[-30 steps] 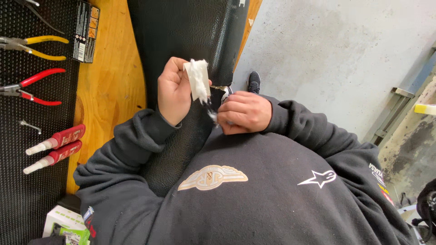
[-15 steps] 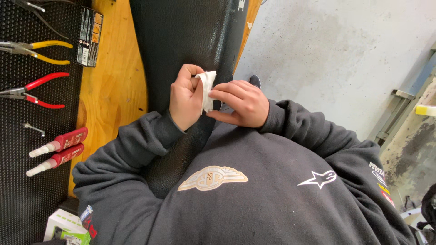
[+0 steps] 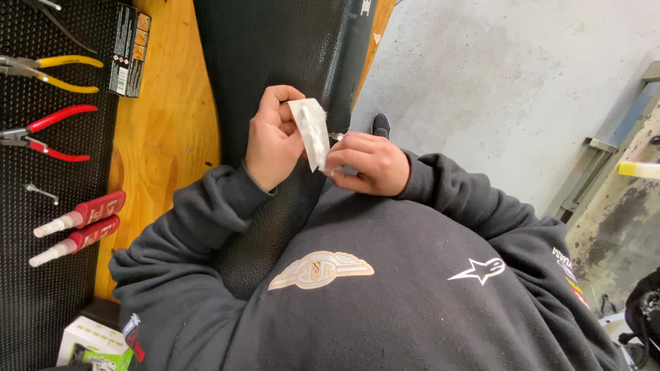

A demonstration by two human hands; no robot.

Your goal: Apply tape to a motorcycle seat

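My left hand (image 3: pixel 273 137) pinches the upper end of a small white folded wipe (image 3: pixel 311 130), held over a black leather seat (image 3: pixel 275 55) that lies on the wooden bench. My right hand (image 3: pixel 366 163) grips the wipe's lower end and seems to hold a small dark metal part underneath, mostly hidden by the fingers. Both hands are close together in front of my chest, above my dark sweatshirt.
A wooden bench top (image 3: pixel 165 137) runs on the left. A black perforated mat (image 3: pixel 41 206) holds yellow-handled pliers (image 3: pixel 55 72), red-handled pliers (image 3: pixel 51 130) and two red tubes (image 3: pixel 79 223). A small dark box (image 3: pixel 130 48) lies near the mat. Grey concrete floor (image 3: pixel 495 82) is on the right.
The wipe was bunched in my left hand, then both hands closed together around it. Now it is stretched out flat between the two hands.
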